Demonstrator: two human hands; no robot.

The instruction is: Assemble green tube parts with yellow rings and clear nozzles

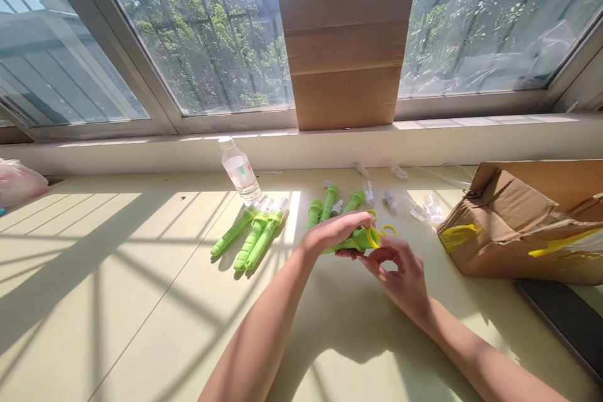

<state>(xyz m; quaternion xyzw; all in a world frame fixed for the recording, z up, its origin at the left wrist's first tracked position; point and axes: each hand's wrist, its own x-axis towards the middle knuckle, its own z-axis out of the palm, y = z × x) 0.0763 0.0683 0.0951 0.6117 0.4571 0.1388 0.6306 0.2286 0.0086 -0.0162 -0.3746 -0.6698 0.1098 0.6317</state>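
A green tube (353,241) with a yellow ring (373,237) at its open end lies in my left hand (336,232), whose fingers wrap round it. Beside that end is my right hand (400,270), thumb and forefinger curled together; whether something small is between them I cannot make out. Another yellow ring (389,230) shows just behind the right fingers. More green tubes (328,202) lie beyond my left hand. To the left, three green tubes with clear caps (264,232) rest side by side on the table.
Several clear plastic caps (416,207) lie scattered at the back. A water bottle (241,171) stands left of centre. At right are an open cardboard box (513,251) and a dark flat object (565,320). A pinkish plastic bag (21,182) sits far left. Windows rise behind.
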